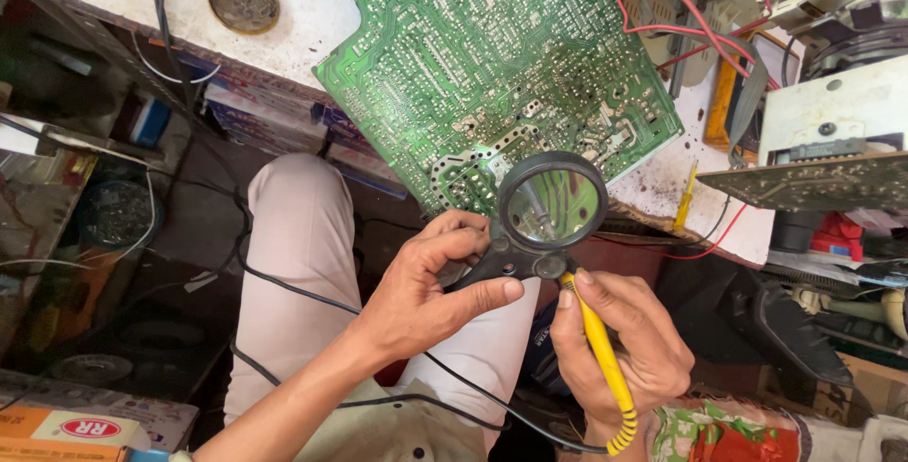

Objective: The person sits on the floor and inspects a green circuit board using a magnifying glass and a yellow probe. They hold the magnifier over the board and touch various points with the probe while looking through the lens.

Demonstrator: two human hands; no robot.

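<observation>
One magnifier (551,207) in left hand (426,287), one yellow iron (605,367) in right hand (629,348).

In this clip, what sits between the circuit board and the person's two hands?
In the head view, a black magnifying glass lies over the near edge of the green circuit board. The left hand grips its handle; the right hand holds a yellow tool under the lens.

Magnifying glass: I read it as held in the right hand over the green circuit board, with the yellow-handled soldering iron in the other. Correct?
Not quite. The head view shows the magnifying glass held in the left hand, over the green circuit board. The yellow-handled soldering iron is in the right hand.
</observation>
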